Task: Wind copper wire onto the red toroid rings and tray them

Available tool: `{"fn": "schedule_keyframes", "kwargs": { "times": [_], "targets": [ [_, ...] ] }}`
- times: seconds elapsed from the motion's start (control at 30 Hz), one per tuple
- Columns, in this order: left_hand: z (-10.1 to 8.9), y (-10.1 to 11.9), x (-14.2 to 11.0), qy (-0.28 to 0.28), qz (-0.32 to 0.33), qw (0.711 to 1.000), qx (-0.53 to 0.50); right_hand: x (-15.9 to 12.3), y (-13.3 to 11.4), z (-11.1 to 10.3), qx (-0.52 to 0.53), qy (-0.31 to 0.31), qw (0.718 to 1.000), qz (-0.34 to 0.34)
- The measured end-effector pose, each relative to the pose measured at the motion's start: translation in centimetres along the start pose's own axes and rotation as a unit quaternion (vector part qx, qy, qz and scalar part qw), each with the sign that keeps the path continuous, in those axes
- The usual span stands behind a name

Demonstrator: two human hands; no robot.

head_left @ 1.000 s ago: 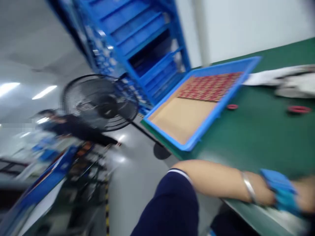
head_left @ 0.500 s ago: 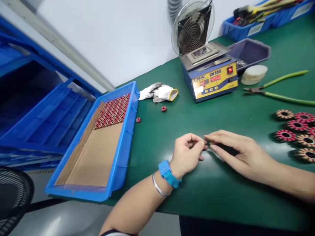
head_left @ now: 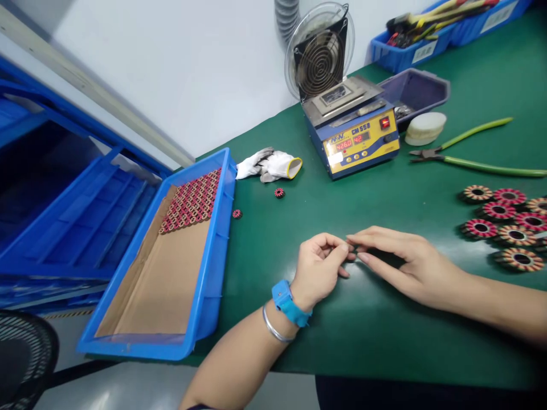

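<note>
Centre: your left hand has curled fingers (contents, if any, indistinct); your right hand, fingers parted, adjoins it. Cores, right of frame, appear rigid yet easily scuffed: grasp them around the outside.

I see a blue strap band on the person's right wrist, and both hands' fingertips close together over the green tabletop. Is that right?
Not quite: the wrist is wrong. The head view shows the blue strap band on the left wrist, behind the left hand. The fingertips of it and the right hand are indeed close together over the green tabletop.
</note>
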State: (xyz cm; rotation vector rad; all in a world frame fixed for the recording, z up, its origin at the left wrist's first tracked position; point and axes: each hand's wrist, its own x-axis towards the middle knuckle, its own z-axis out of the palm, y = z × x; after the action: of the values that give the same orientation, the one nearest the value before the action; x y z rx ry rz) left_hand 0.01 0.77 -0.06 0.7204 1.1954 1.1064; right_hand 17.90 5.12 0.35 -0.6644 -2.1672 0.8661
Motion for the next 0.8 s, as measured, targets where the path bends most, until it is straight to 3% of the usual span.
{"fn": "schedule_keyframes", "kwargs": {
  "times": [0.27, 0.43, 0.8],
  "targets": [
    [-0.08, 0.06, 0.07, 0.001, -0.002, 1.0, 0.005, 0.0, 0.14, -0.13, 0.034, -0.029, 0.999, 0.011],
    [-0.13, 0.01, 0.12, -0.002, 0.002, 1.0, 0.01, 0.03, 0.01, -0.15, 0.024, -0.003, 0.999, 0.032],
    [-0.2, 0.03, 0.04, -0.001, 0.01, 1.0, 0.015, -0.13, -0.26, -0.26, 0.038, -0.018, 0.998, 0.054]
  ]
}}
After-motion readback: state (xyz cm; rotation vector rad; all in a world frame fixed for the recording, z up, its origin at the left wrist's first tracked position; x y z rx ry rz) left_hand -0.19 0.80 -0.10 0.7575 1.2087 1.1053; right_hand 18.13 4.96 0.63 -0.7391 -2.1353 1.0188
